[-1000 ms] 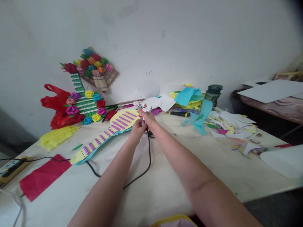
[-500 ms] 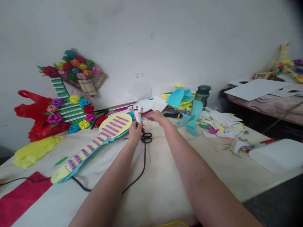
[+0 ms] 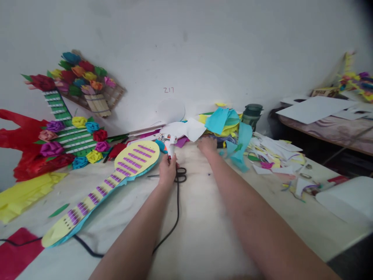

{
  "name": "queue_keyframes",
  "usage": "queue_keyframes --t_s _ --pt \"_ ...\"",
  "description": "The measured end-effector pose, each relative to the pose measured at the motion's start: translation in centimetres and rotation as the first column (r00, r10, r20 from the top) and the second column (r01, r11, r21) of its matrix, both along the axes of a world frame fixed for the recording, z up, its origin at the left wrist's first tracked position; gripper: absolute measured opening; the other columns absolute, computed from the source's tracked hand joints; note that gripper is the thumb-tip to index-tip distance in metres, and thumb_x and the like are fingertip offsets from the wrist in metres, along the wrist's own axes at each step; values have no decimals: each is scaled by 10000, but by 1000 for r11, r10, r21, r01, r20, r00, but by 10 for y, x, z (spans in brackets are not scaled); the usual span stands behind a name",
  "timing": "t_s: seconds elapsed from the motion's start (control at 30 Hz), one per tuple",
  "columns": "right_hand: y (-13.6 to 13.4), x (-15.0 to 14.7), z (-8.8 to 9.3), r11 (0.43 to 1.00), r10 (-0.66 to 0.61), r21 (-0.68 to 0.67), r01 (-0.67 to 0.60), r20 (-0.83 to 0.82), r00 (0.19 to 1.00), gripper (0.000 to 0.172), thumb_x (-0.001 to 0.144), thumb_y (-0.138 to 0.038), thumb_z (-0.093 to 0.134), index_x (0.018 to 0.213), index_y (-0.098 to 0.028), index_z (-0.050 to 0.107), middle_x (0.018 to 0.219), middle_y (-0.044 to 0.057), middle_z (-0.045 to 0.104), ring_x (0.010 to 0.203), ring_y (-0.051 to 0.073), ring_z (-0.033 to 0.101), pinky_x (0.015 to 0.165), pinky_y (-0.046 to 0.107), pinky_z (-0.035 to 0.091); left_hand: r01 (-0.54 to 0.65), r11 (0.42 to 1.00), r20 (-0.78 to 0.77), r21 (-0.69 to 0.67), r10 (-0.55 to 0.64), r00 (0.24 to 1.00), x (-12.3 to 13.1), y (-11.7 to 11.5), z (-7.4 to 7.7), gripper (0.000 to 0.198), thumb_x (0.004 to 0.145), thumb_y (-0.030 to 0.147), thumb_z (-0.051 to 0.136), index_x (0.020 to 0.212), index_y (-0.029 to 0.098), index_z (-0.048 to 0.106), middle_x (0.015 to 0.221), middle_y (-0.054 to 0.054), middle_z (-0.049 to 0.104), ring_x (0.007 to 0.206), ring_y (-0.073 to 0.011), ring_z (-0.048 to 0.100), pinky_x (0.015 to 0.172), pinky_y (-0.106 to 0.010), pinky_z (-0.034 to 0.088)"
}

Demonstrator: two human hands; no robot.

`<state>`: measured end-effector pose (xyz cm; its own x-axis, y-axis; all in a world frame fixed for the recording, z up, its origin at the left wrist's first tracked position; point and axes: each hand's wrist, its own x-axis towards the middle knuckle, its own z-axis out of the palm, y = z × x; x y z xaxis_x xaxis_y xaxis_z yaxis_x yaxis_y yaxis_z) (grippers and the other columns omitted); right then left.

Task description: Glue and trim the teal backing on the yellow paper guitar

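Observation:
My left hand (image 3: 167, 171) is closed round the handle of a white glue gun (image 3: 171, 144), which points up and to the left. A black cord (image 3: 178, 202) trails from it down the table. Beside that hand lie black-handled scissors (image 3: 181, 175). Farther right, my right hand (image 3: 207, 146) is down at the back of the table, against a black tool with a yellow end (image 3: 222, 144); its fingers are mostly hidden. A yellow paper guitar shape (image 3: 136, 157) with purple strips and a blue underside lies left of the glue gun.
Paper flowers surround a green striped guitar shape (image 3: 77, 140) at left, by a red plastic bag (image 3: 21, 144). Blue tissue paper (image 3: 221, 119) and a dark green bottle (image 3: 252, 116) stand at the back. Paper scraps (image 3: 276, 153) and a white sheet (image 3: 346, 198) lie right.
My right hand has moved right and away from the glue gun to the black tool. The left hand still holds the glue gun. The view has shifted slightly.

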<state>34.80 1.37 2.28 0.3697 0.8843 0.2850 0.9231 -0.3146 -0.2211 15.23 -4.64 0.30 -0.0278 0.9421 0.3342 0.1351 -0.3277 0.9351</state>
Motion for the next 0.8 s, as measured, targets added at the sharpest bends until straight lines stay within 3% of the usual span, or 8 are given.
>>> queue_keyframes --t_s 0.07,0.17,0.3,0.47,0.7,0.8 --pt "3 -2 0 999 -48 11 48 -23 999 402 868 -266 348 960 -54 676 1029 233 619 1037 318 500 873 433 309 -15 1000 0 -6 15 1000 -2 1 1 203 798 380 508 736 187 491 498 26 515 454 -104 499 476 -208 359" --pt "8 -5 -2 999 -18 36 17 38 999 348 839 -181 375 1003 -70 661 1100 222 588 1079 306 469 877 415 309 -29 999 -1 -19 29 1000 -3 2 1 196 798 368 508 720 190 486 491 26 513 454 -106 496 480 -212 353" --pt "16 -6 -2 993 77 -90 -70 86 993 371 823 -134 398 1136 -106 596 1202 183 538 1128 272 438 906 400 308 -26 1000 -7 -16 26 1000 -3 1 0 178 803 354 499 729 193 481 497 26 517 461 -105 488 488 -212 357" --pt "20 -8 5 984 122 -144 -104 123 985 339 823 -119 436 1109 -72 612 1171 225 549 1153 290 438 895 394 346 -34 999 11 -4 34 999 -3 -2 1 192 806 365 496 726 192 477 505 27 509 462 -102 489 478 -206 359" --pt "20 -18 19 956 190 -225 -187 -10 982 283 718 -172 617 981 -77 664 999 241 632 1027 309 564 844 402 411 -26 1000 59 -13 26 998 -2 -3 4 224 798 397 506 720 190 467 530 38 492 428 -89 483 436 -200 349" --pt "16 -27 27 954 235 -166 -250 -103 966 192 697 -191 647 873 -124 687 922 204 658 997 302 579 829 406 422 -27 999 44 -17 28 999 -2 -3 2 204 803 377 499 727 193 459 532 41 491 418 -87 475 425 -198 345"
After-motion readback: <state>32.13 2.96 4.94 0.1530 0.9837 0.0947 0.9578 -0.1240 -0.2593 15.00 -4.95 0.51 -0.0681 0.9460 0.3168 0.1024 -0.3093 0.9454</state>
